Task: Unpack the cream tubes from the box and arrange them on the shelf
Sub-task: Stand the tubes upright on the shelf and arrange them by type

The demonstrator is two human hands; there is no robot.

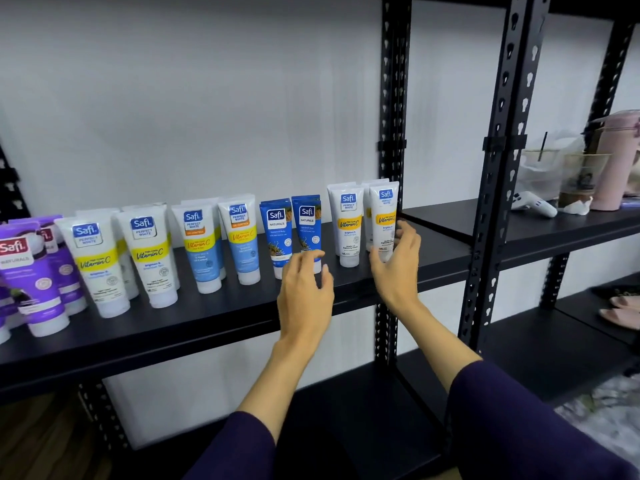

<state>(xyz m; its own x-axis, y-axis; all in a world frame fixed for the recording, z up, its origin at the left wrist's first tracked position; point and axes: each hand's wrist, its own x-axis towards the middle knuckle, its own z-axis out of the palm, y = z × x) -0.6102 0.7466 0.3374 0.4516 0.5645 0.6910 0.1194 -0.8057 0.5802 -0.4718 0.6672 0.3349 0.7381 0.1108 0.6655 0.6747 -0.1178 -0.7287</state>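
On the black shelf [207, 317], a row of Safi cream tubes stands cap-down, running from the left edge to the right upright post [393, 133]. From the left: purple Naturals tubes [31, 282], white Perfect White Vitamin C tubes with yellow bands [121, 258], white and light-blue Oil Control tubes [221, 244], dark-blue Naturals tubes [291, 233], then white Vitamin C tubes with orange-yellow bands [348, 223]. The rightmost tube [382, 216] stands at the right end of the shelf, just beside the post.

The right hand [398, 265] cups this rightmost tube, thumb low against its front and fingers curved beside its right side; whether it truly grips the tube cannot be told. The left hand [304, 285] hovers before the dark-blue tubes near the shelf's front edge, fingers loosely curled and holding nothing. Both forearms wear dark purple sleeves [519, 420].

Beyond the post, on the neighbouring shelf [519, 230], lie a white controller [535, 204], clear plastic cups [581, 178] and a pink flask [620, 161]. Pink slippers [620, 308] sit on a lower shelf at the right.
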